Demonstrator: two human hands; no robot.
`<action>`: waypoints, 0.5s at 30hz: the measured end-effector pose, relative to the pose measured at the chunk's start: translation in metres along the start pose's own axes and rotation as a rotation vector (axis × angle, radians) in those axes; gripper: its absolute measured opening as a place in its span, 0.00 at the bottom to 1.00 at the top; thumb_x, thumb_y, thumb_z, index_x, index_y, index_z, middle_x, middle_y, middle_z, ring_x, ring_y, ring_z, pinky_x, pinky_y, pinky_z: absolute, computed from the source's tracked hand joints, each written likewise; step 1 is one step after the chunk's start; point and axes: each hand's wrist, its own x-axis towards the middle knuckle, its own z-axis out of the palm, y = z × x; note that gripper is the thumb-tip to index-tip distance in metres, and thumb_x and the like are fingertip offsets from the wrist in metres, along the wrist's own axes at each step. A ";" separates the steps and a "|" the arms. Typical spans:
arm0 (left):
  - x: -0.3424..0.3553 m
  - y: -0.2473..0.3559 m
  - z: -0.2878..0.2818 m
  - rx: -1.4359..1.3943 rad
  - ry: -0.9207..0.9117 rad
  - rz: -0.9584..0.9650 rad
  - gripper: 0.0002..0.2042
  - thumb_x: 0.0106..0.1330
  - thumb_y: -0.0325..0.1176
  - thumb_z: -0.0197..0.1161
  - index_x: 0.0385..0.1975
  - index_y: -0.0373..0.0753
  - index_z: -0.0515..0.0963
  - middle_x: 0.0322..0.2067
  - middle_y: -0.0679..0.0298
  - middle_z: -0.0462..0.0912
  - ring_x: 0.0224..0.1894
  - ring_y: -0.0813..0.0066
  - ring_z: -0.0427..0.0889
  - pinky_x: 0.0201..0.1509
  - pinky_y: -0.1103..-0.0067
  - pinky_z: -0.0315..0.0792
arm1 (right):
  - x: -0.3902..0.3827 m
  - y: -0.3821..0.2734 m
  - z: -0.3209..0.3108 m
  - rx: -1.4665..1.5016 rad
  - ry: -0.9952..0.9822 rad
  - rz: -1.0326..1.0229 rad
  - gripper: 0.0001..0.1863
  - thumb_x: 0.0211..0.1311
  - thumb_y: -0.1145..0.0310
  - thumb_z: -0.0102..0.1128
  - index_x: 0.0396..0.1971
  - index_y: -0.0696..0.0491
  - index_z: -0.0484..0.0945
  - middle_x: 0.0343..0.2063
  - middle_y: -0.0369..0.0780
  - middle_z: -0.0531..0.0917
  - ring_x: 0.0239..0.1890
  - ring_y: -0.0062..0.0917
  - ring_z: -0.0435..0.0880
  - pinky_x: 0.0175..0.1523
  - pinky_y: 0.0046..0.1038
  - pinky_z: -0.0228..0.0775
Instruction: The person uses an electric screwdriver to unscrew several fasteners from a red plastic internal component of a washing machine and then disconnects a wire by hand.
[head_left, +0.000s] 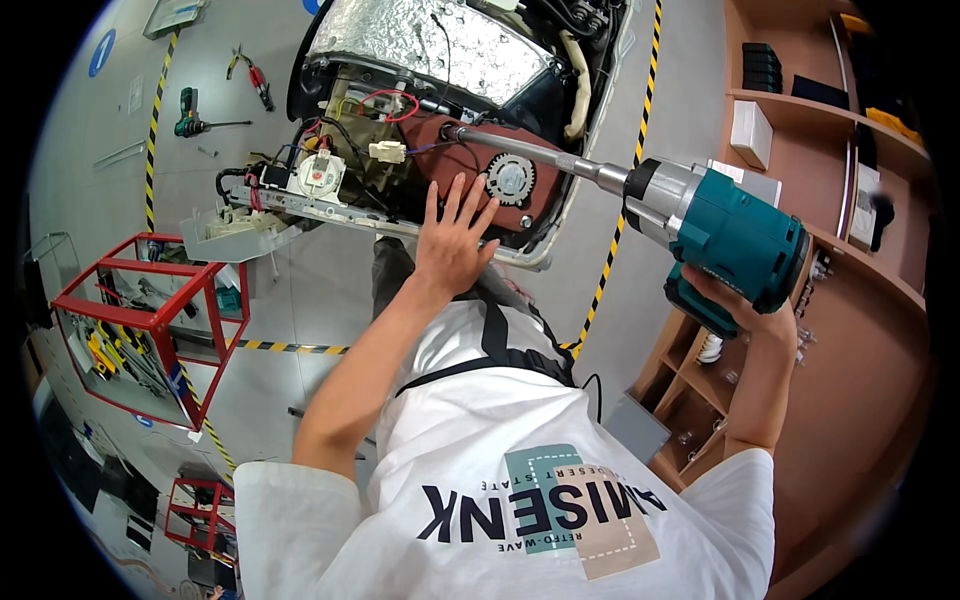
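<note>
My left hand (452,240) lies with fingers spread on the near edge of a reddish-brown block (546,188) in an opened appliance, which looks like a washing machine. A round grey toothed part (511,180) sits on the block beside my fingertips. My right hand (735,303) is wrapped round the grip of a teal cordless impact wrench (740,235), held level at the right. Its long metal extension (540,152) reaches left across the block. The socket end meets the block's upper left; the fastener under it is hidden. Wires and a white connector (386,151) lie left of the block.
Silver foil (430,50) covers the appliance's far part. On the floor at left lie a green screwdriver-like power tool (188,115) and red-handled pliers (260,85). A red-framed tool cart (150,318) stands nearer. Wooden shelving (800,160) lines the right.
</note>
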 end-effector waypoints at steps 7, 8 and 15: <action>-0.001 -0.002 0.001 -0.004 0.009 -0.007 0.26 0.49 0.41 0.62 0.51 0.41 0.71 0.59 0.54 0.61 0.63 0.54 0.54 0.64 0.53 0.44 | 0.004 -0.009 -0.004 0.061 -0.089 -0.007 0.18 0.39 0.75 0.67 0.36 0.57 0.76 0.29 0.40 0.81 0.30 0.24 0.80 0.35 0.24 0.72; -0.001 -0.001 0.001 -0.002 0.006 -0.005 0.26 0.50 0.41 0.62 0.51 0.41 0.71 0.59 0.54 0.61 0.63 0.54 0.54 0.64 0.53 0.44 | 0.009 -0.006 -0.011 0.125 -0.166 -0.032 0.18 0.37 0.75 0.66 0.35 0.57 0.76 0.28 0.40 0.81 0.29 0.24 0.81 0.34 0.23 0.72; -0.002 -0.001 -0.002 0.005 0.007 -0.003 0.25 0.51 0.41 0.61 0.51 0.41 0.71 0.59 0.54 0.61 0.63 0.53 0.55 0.64 0.54 0.43 | 0.013 -0.014 -0.009 -0.332 -0.061 -0.063 0.25 0.30 0.74 0.68 0.37 0.58 0.76 0.30 0.42 0.81 0.31 0.25 0.81 0.36 0.24 0.71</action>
